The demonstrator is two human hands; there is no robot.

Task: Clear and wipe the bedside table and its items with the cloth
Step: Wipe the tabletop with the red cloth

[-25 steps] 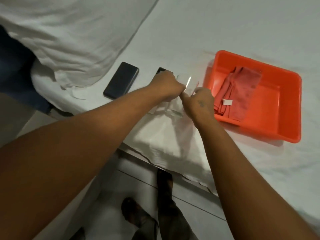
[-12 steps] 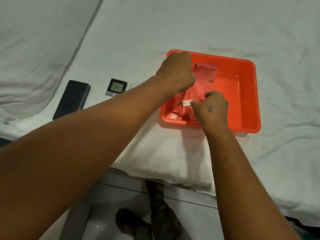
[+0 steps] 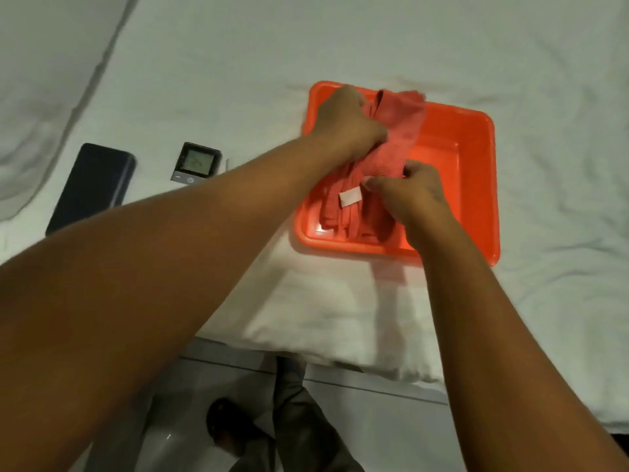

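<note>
An orange plastic tray (image 3: 469, 172) sits on the white bed. A red cloth (image 3: 398, 137) with a white label lies partly in it, its upper part lifted above the tray's far rim. My left hand (image 3: 347, 120) grips the cloth's upper left part. At the cloth's lower right edge, my right hand (image 3: 408, 189) pinches it over the tray.
A dark phone (image 3: 92, 185) and a small digital clock (image 3: 197, 161) lie on the white bed sheet (image 3: 306, 46) left of the tray. A pillow (image 3: 41, 80) fills the upper left. Below the bed edge are the tiled floor and my foot (image 3: 228, 427).
Both hands moved from a small clear item beside the tray to the tray. They took hold of the red cloth and raised its upper part. The view shifted right.
</note>
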